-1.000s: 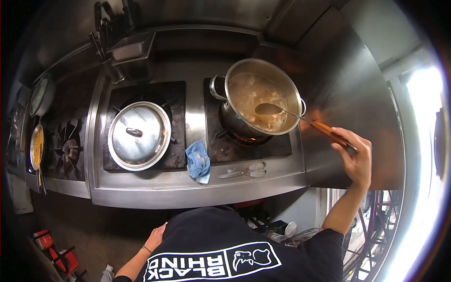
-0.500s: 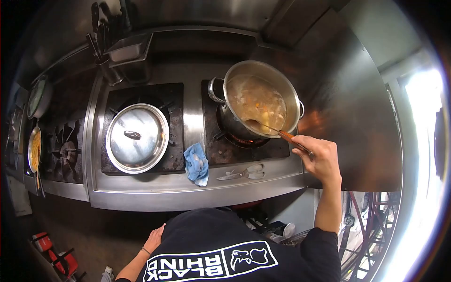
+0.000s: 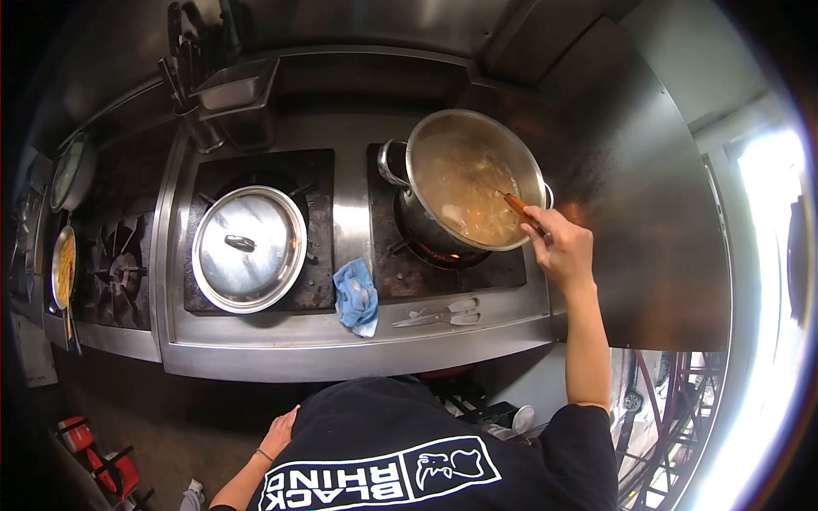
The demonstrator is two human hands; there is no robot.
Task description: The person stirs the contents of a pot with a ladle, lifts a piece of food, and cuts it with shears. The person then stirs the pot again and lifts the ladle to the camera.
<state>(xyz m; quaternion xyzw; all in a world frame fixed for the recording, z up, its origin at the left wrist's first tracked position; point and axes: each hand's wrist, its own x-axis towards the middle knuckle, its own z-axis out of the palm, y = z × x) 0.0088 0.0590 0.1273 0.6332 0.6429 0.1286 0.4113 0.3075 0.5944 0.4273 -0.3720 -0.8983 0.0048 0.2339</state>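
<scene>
Main hazard, in this inspector's judgement: the right hand (image 3: 564, 247) works just beside the rim of the uncovered pot (image 3: 430, 217), over a lit burner (image 3: 450, 257), so steam, splashing or contact with hot metal could burn it. A hard stroke against the wall could slop broth (image 3: 456, 183) onto the flame. The blue cloth (image 3: 358, 300) lies near the same grate and could scorch if nudged inward; the scissors (image 3: 464, 312) lie near the counter's front edge and could be knocked off. The right fingers are closed round the wooden handle of the spoon (image 3: 521, 210), whose head is sunk in the broth, toward the pot's right side. The left hand (image 3: 279, 433) rests against the dark shirt (image 3: 375, 443); its fingertips are obscured, and whether they grip fabric cannot be told. Containers: the uncovered pot holds cloudy, tan broth with pale and orange pieces. A metal lid (image 3: 264, 255) sits over the neighbouring burner, anything beneath it hidden. The pan (image 3: 60, 301) at far left holds yellow-orange food (image 3: 65, 268). An upright canister (image 3: 203, 134) holds handled utensils (image 3: 170, 81).
</scene>
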